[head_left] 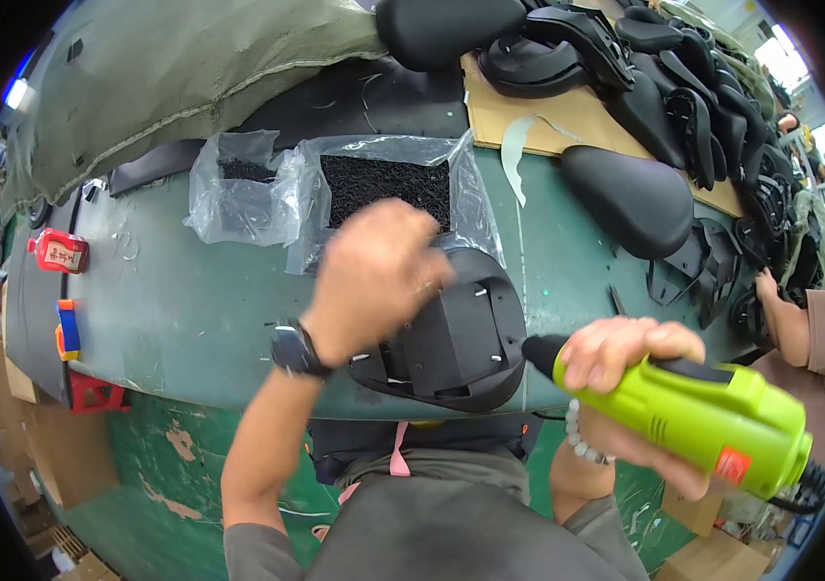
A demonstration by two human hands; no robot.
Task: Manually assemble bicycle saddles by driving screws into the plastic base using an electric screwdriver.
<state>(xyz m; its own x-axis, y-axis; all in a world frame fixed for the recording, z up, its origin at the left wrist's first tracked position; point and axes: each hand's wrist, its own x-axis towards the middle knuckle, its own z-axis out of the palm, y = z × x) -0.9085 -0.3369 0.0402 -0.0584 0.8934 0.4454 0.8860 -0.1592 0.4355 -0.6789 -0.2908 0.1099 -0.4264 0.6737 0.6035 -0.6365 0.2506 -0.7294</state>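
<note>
Lime-green power tool [688,416] gripped beside a black seat base [451,334]

Right hand [616,353] fingers are closed around the tool's body, with a beaded bracelet [582,441] at the wrist. The tool's black nose points left toward the seat base, which lies underside up at the near edge of the green table [160,315], silver studs standing from it. Over its upper left part hangs the left hand [383,276], blurred, fingers bent; I cannot tell whether they pinch anything. A dark watch [294,347] circles that wrist. Just beyond, 2 clear plastic bags [248,221] lie side by side with small black pieces [388,184] inside. At the table's left sits a red bottle [59,252]. To the right, 1 smooth black seat [625,198] lies near a pile of black parts [640,111]; another person's hand [766,288] is beside it.
</note>
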